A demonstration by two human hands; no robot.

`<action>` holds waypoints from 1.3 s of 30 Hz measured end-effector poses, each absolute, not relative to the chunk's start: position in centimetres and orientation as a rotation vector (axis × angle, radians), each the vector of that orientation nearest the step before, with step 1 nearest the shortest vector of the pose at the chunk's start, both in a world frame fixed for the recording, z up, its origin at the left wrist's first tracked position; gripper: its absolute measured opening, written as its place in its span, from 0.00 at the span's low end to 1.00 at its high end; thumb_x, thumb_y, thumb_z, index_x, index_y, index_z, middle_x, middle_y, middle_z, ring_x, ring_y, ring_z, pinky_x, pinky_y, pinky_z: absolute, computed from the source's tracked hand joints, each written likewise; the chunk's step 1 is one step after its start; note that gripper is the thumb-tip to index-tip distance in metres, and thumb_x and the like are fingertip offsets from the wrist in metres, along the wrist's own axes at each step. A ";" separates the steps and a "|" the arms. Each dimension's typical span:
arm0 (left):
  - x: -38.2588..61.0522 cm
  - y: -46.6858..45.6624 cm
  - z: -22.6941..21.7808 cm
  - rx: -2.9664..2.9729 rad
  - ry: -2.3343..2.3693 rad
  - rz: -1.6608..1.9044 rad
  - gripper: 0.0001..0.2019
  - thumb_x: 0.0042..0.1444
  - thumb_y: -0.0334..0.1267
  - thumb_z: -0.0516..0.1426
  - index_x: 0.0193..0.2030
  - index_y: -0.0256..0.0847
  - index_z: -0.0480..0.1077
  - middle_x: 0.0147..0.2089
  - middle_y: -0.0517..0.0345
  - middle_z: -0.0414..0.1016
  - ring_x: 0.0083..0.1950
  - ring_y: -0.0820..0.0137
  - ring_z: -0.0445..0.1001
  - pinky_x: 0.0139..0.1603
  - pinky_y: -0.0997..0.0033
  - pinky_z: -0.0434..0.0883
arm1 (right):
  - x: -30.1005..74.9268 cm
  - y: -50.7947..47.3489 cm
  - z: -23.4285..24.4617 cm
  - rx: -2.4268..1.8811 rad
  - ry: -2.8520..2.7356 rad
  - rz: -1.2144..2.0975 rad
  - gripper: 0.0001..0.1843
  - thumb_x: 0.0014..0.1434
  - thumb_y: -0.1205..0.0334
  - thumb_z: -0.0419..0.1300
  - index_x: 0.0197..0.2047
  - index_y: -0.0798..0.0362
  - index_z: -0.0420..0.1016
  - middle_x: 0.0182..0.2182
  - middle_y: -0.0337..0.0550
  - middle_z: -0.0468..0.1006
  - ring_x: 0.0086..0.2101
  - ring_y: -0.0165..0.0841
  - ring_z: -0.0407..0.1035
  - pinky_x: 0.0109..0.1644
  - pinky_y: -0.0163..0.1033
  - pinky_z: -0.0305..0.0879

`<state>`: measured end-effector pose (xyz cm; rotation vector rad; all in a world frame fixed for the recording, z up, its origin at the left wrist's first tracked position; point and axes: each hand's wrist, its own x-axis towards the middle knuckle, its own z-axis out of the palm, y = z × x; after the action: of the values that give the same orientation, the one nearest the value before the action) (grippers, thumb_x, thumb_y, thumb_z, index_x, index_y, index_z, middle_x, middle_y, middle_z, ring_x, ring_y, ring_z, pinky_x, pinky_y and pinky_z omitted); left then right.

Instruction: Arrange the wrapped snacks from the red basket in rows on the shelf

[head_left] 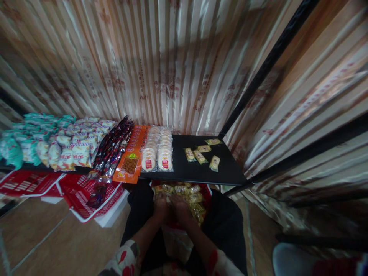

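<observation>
Both my hands reach down into a red basket [207,191] on my lap, filled with small yellow snack packets [193,198]. My left hand [161,209] and my right hand [180,210] lie side by side among the packets, fingers curled down into them; the view is dim and blurred, so any grip is unclear. Just beyond the basket is a black shelf [186,168] with several of the same yellow packets [201,153] lying loose on its right part.
On the shelf from the left: teal and white snack bags [43,142], dark packets [113,145], orange packs [133,157], round rice crackers [158,151]. Red baskets [83,195] sit on the floor at left. A striped curtain [172,65] hangs behind, with a black frame post [258,76].
</observation>
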<state>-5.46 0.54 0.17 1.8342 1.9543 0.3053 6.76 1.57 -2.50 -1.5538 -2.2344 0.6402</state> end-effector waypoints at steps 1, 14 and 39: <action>-5.4 0.4 0.3 1.826 1.960 0.327 0.16 0.49 0.41 0.50 0.41 0.34 0.70 0.43 0.44 0.70 0.48 0.59 0.67 0.52 0.62 0.60 | 6.9 1.5 -2.7 -1.552 -2.243 0.638 0.18 0.53 0.71 0.50 0.43 0.48 0.75 0.44 0.43 0.76 0.46 0.36 0.68 0.55 0.39 0.55; -5.8 0.5 -0.2 1.628 1.839 0.725 0.18 0.49 0.35 0.48 0.45 0.32 0.69 0.46 0.44 0.71 0.50 0.61 0.66 0.55 0.62 0.60 | 7.7 1.5 -0.6 -1.438 -2.128 0.766 0.19 0.59 0.64 0.44 0.46 0.51 0.74 0.45 0.45 0.76 0.46 0.35 0.69 0.53 0.42 0.61; -5.9 0.4 1.1 1.171 1.619 0.998 0.14 0.48 0.30 0.52 0.44 0.36 0.67 0.45 0.51 0.73 0.46 0.70 0.72 0.50 0.69 0.66 | 8.6 2.3 1.5 -1.513 -1.526 1.029 0.23 0.53 0.45 0.49 0.35 0.52 0.78 0.33 0.44 0.80 0.38 0.38 0.71 0.46 0.42 0.65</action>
<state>-5.85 0.41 1.09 1.1708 1.6194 0.9983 8.58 2.30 1.47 -1.5126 -1.5264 1.0289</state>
